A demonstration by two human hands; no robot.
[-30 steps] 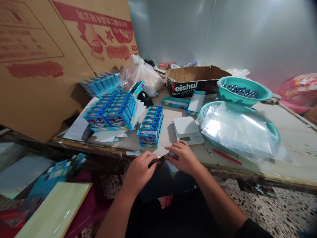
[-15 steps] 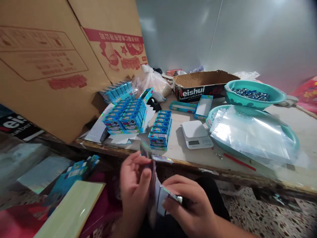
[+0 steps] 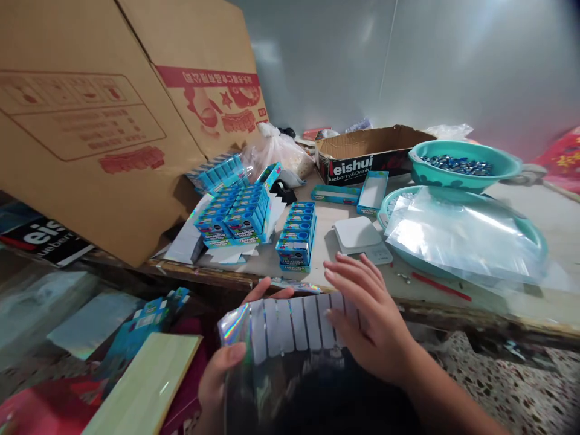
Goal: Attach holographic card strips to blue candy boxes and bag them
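A shiny, silvery sticker sheet point(image 3: 284, 326) with a row of white rectangular strips is spread low in front of me. My left hand point(image 3: 217, 368) grips its left edge, thumb in front and fingers behind. Over the sheet's right end is my right hand point(image 3: 371, 320), its fingers stretched out and its thumb close to the strips; whether it presses on them I cannot tell. Just beyond, on the table point(image 3: 317, 284), stands a short stack of blue candy boxes point(image 3: 295, 235) in a tray. More blue candy boxes point(image 3: 233, 214) stand in trays to the left, on white papers.
A white kitchen scale point(image 3: 360, 235) lies beyond my right hand. Two teal basins stand at right: the rear basin point(image 3: 426, 172) holds small shiny pieces, the front basin point(image 3: 539, 241) carries clear plastic sheets point(image 3: 462, 235). A large carton point(image 3: 90, 121) rises at left.
The sticker sheet has turned from edge-on to facing me, showing its row of strips. My right hand has moved up and spread its fingers; my left hand has shifted down and left.
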